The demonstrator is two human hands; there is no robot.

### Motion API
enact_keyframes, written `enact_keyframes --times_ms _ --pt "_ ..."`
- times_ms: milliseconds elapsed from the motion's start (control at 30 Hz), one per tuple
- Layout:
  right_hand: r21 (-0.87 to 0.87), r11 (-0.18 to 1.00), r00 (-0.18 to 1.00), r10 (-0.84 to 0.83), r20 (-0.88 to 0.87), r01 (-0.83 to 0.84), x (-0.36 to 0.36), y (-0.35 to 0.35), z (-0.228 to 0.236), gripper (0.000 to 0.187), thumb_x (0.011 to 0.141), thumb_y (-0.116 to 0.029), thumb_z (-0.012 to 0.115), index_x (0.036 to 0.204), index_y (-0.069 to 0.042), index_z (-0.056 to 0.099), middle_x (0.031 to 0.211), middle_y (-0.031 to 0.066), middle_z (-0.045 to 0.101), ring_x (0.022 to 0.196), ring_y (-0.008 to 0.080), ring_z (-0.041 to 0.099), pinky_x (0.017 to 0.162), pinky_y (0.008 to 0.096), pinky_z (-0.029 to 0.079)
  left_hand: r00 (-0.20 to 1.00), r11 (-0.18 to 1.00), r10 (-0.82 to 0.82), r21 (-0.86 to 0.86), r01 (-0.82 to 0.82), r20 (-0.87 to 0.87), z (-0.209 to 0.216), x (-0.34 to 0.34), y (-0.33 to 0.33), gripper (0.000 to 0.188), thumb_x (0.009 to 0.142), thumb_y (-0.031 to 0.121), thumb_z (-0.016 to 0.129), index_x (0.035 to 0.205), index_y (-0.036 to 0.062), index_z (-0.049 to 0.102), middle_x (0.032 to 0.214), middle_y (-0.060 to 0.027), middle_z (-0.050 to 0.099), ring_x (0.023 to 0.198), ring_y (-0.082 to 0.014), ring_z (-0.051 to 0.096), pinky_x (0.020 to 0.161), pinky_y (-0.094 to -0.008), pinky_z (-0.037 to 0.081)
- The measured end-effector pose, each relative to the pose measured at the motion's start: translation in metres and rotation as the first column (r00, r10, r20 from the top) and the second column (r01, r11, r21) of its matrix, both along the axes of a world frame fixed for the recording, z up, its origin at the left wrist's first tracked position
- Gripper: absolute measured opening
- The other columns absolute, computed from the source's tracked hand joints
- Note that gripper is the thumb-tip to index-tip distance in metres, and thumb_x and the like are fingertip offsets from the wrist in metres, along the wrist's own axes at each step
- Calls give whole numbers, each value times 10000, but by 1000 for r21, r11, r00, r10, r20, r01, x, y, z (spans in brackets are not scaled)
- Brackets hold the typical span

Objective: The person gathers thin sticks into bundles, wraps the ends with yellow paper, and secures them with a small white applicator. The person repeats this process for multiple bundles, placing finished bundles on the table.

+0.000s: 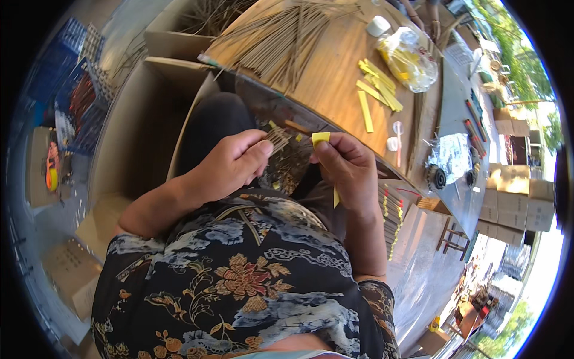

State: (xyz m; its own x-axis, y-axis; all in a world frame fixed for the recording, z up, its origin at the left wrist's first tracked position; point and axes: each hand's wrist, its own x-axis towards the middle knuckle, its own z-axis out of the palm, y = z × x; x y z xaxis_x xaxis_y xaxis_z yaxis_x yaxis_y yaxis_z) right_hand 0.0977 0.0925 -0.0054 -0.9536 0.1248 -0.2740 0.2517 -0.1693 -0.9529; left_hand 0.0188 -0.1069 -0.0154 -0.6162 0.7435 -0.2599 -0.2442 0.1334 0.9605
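My left hand point(239, 160) is closed around a small bundle of thin brown sticks point(278, 139), whose ends poke out toward the right. To its right, a yellow strip point(321, 138) is pinched between the thumb and fingers of my right hand point(351, 170). One end of this strip stands above the thumb, and the other shows below the hand. A gap separates the bundle from the strip. Both hands are over my lap, just off the near edge of a wooden table point(335, 90). My fingers hide most of the bundle.
Many long brown sticks point(281, 45) lie on the table. To their right are loose yellow strips point(379, 87), a clear plastic bag point(409, 60) and a white jar point(378, 26). An open cardboard box point(140, 119) stands left of my knee. Another person's hands point(426, 18) appear at the far side.
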Motion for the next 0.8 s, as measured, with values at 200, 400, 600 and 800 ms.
enact_keyframes --times_ms 200,400,600,800 --pt "125 991 990 72 -123 -57 9 -27 1 149 868 -104 561 956 14 584 793 -5 581 723 25 497 637 163 414 999 999 -35 39 35 0 -6 0 -3 249 939 252 413 834 32 465 642 18 463 543 -28 403 476 -173 346" --pt "194 979 997 74 -21 -69 -1 -37 7 165 850 -147 599 858 18 598 684 -42 538 630 10 435 536 165 368 996 997 -58 41 61 -73 -9 2 -3 295 951 257 379 1059 4 487 666 9 474 533 -24 393 474 -157 337" --pt "371 928 996 8 -94 27 -9 -43 0 197 813 -181 643 762 7 611 570 -13 528 536 16 412 463 199 357 988 998 -34 44 41 -151 -10 3 -1 335 952 267 373 1143 6 461 686 4 477 557 -28 399 489 -163 344" --pt "420 907 997 7 -81 28 -10 -44 1 208 811 -191 642 741 1 604 541 14 512 508 34 410 454 214 359 973 1000 -19 13 23 -229 -10 7 -2 354 954 280 356 1174 15 437 707 4 477 590 -31 410 513 -169 355"
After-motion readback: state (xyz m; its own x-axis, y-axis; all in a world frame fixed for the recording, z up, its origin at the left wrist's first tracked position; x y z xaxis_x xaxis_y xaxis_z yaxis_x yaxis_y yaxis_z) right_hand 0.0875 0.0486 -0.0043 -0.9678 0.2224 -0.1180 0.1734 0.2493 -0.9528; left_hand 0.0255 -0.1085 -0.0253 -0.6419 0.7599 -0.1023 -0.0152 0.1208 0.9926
